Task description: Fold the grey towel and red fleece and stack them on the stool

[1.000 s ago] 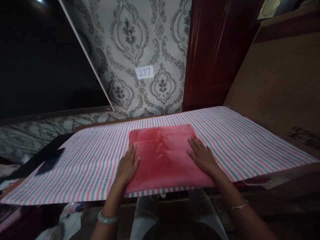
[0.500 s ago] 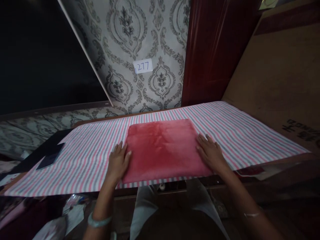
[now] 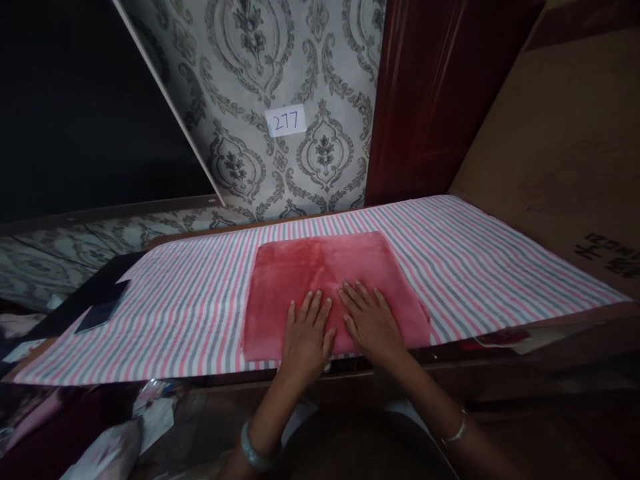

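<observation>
A folded pinkish-red plush cloth (image 3: 285, 280) lies flat on a striped pink, grey and white tablecloth (image 3: 195, 293). Its kind, blanket or towel, cannot be told for sure. My left hand (image 3: 309, 337) rests palm down on the cloth's near half, left of its middle, fingers spread. My right hand (image 3: 371, 320) lies on it just to the right, also flat with fingers apart. Both hands touch the top surface and grip nothing. The near edge of the cloth is partly hidden by my hands and wrists.
A dark phone (image 3: 103, 313) lies at the table's left end. A large dark screen (image 3: 95, 107) stands at the back left. On the right, a big cardboard box (image 3: 560, 147) borders the table. A paper marked 277 (image 3: 285, 121) is on the patterned wall.
Both hands have moved inward from the cloth's left and right sides onto the middle of its near half. The cloth stays in about the same place.
</observation>
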Demonstrator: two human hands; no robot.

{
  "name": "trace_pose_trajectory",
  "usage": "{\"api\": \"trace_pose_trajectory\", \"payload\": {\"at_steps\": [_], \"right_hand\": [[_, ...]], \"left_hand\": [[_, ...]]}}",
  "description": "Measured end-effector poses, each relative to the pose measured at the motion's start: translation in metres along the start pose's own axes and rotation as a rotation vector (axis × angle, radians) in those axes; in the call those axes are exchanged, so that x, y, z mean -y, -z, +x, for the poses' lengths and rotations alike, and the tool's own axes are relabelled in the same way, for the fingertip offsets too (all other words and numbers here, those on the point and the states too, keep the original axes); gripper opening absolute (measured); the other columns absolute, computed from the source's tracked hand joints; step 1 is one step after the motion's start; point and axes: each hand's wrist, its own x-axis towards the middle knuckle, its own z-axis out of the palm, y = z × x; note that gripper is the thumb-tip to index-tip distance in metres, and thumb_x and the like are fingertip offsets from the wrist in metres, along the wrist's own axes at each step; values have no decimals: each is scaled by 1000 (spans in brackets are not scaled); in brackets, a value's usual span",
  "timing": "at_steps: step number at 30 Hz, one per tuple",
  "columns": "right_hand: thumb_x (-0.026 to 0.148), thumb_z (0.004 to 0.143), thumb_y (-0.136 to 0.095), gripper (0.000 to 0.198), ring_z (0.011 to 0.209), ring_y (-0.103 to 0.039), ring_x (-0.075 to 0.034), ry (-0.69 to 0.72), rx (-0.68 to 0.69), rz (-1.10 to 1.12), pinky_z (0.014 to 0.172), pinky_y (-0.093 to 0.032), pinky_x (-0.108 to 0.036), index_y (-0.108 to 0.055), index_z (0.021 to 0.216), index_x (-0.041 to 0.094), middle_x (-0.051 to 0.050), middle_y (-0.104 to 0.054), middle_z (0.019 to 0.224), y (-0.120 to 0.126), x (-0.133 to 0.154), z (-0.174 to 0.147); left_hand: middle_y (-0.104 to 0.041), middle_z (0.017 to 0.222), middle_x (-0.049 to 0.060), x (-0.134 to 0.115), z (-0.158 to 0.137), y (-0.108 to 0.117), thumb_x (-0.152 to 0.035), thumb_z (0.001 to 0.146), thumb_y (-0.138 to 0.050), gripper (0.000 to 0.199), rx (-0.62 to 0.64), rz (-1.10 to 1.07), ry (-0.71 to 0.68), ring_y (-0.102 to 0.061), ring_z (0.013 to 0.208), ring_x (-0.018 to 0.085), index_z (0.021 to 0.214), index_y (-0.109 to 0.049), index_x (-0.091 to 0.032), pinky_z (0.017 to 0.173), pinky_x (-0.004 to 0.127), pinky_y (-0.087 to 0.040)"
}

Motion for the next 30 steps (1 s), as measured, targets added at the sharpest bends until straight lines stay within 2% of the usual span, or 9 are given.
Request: {"api": "trace_pose_trajectory", "payload": {"at_steps": [4,10,13,17,20,22,26,28,30], "right_hand": [[29,99,-32,52,146,-33,-27,-13,-14,-11,118,-22,-51,-47,148,22,-3,-42,157,2,-9,-3],[32,99,-31,53,145,-36,-29,-107,-105,-24,116,-26,-54,-48,148,22,-5,-48,153,-2,-46,-19],[35,101,-27,53,147,-32,-28,-166,-172,11,114,-31,-54,-46,149,25,-4,-48,153,-6,-64,-29],[38,102,-25,54,148,-30,-27,-207,-215,108,112,-37,-52,-42,152,25,-4,-43,156,-15,-81,-40],[38,102,-24,55,146,-36,-25,-171,-241,223,114,-37,-50,-41,152,24,-6,-42,157,-20,-98,-46],[40,102,-26,55,142,-42,-24,-131,-239,278,116,-37,-47,-47,149,21,-8,-45,155,-17,-110,-46],[40,100,-28,56,141,-43,-28,-165,-261,208,117,-34,-50,-55,142,14,-12,-53,148,10,-114,-23],[36,99,-27,57,142,-42,-29,-129,-248,150,119,-32,-49,-51,145,11,-12,-52,149,28,-98,3],[32,99,-28,57,144,-39,-28,-29,-186,101,120,-29,-49,-45,149,11,-11,-47,153,42,-73,36]], "left_hand": [[-35,160,6,16,-5,6,-42,99,-41,55,-23,16,34,-28,150,29,152,-39,-26,121,60,-21],[-38,158,10,58,-19,10,-44,98,-40,55,-73,83,248,-28,149,32,148,-46,-22,120,63,-20],[-35,160,11,76,-26,9,-43,99,-36,56,-117,27,327,-29,149,32,148,-45,-20,117,60,-29],[-32,161,12,96,-34,2,-40,101,-30,56,-203,-186,284,-39,144,26,149,-43,-16,114,46,-41],[-47,153,10,110,-42,2,-41,101,-29,54,-242,-270,305,-48,139,23,146,-48,-18,112,43,-45],[-57,144,10,120,-44,8,-43,101,-28,54,-258,-266,346,-55,132,23,140,-54,-17,110,43,-47],[-58,142,14,124,-27,30,-41,101,-25,54,-320,-121,344,-53,134,26,131,-61,-15,114,47,-42],[-55,146,13,111,-3,41,-37,101,-25,53,-304,-90,258,-47,139,25,137,-56,-15,117,46,-37],[-46,154,11,89,29,48,-35,101,-28,52,-220,-84,143,-38,145,24,145,-48,-17,120,46,-33]]}}
